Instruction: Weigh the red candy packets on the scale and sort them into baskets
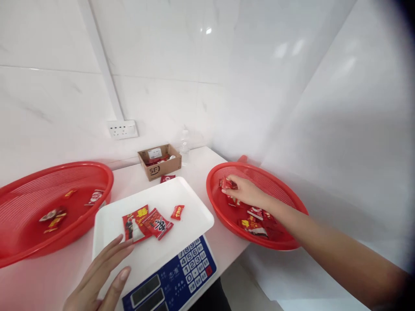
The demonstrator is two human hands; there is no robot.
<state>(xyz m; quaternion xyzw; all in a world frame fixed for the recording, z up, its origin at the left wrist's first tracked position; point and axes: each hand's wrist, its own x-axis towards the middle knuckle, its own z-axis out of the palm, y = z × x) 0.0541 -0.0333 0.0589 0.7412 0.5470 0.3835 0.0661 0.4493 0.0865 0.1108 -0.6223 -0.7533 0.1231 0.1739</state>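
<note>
My right hand (244, 191) reaches into the right red basket (223, 222), its thumb and fingers pinching a small red packet (227, 184). Several other red snack packets (254, 226) lie in that basket below the hand. At the lower left, my left hand (102, 274) hovers over the near edge of the white scale tray (106, 220), fingers apart, holding nothing. On the tray rest a larger red packet with yellow lettering (134, 224), a red packet with a black character (158, 223) overlapping it, and a small red wrapped piece (177, 212).
The scale's blue keypad panel (173, 280) faces me. At left stands another red basket (19, 194) with several wrapped pieces. Behind the tray are a cardboard box (165, 166) of red packets, a red packet (167, 178) and a clear bottle (184, 144). White walls enclose the table.
</note>
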